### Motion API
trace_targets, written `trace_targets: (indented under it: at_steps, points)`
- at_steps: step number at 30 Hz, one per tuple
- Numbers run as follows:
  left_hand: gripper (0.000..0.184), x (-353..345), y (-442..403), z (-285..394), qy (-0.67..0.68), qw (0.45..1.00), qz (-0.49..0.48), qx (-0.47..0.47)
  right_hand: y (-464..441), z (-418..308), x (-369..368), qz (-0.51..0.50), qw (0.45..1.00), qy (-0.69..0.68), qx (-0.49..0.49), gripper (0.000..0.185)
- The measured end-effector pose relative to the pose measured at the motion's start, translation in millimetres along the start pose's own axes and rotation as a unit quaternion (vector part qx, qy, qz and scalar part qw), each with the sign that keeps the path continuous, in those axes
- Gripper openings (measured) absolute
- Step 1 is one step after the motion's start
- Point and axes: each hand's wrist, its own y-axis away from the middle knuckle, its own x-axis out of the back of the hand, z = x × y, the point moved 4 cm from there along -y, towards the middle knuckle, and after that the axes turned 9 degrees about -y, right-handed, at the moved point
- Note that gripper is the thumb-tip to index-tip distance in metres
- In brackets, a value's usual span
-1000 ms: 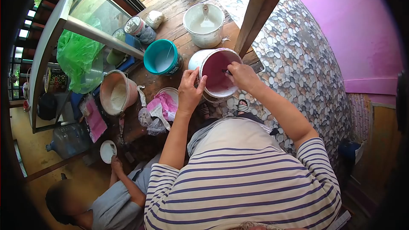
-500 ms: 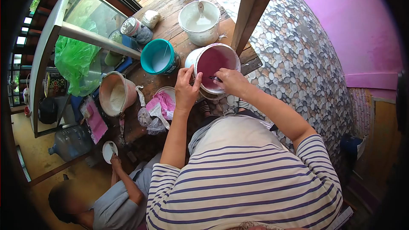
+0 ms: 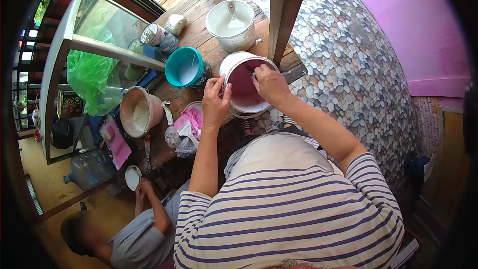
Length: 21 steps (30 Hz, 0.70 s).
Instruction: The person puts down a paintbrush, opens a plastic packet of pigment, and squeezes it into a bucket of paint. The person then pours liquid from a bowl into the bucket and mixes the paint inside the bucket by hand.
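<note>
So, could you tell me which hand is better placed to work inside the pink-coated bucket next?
Probably the right hand: it reaches into the pink-coated bucket and seems to grip a dark tool, while the left hand braces its side.

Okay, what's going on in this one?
A person's left grip rests against a white round bucket with a pink-coated inside. Their right grip is inside its opening, closed around an object too hidden to identify. A turquoise round plastic bucket stands nearby on a brown wooden table. At lower left, another person holds a small white round dish.
</note>
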Motion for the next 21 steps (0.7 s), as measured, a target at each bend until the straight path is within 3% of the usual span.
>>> trace_targets:
  at_steps: [5, 7, 10, 13, 17, 21]
  points:
    - [0.035, -0.7, -5.2, 6.3, 0.002, 1.0, -0.015, 0.004, -4.6, 0.7, -12.1, 0.005, 0.996, 0.063, 0.06, 0.007]
    - [0.036, -0.7, -6.4, 3.8, 0.005, 1.0, -0.021, 0.019, 4.5, -9.7, -18.0, -0.061, 0.985, 0.072, 0.145, 0.009]
    - [0.037, -1.2, -6.2, -3.1, 0.01, 0.999, -0.014, 0.029, 16.9, -7.7, -10.5, -0.096, 0.976, 0.062, 0.186, 0.014]
    - [0.038, -2.6, -5.7, -9.9, 0.007, 1.0, -0.002, 0.017, 9.4, 1.7, 2.2, -0.105, 0.984, 0.071, 0.127, 0.018]
    - [0.039, -3.8, -3.1, -13.4, 0.004, 1.0, -0.003, 0.016, -14.9, 3.0, 2.0, -0.033, 0.986, 0.08, 0.142, 0.015]
    - [0.039, -3.3, -3.5, -11.7, 0.01, 0.999, -0.016, 0.03, -4.5, 2.4, -8.0, -0.065, 0.982, 0.106, 0.143, 0.014]
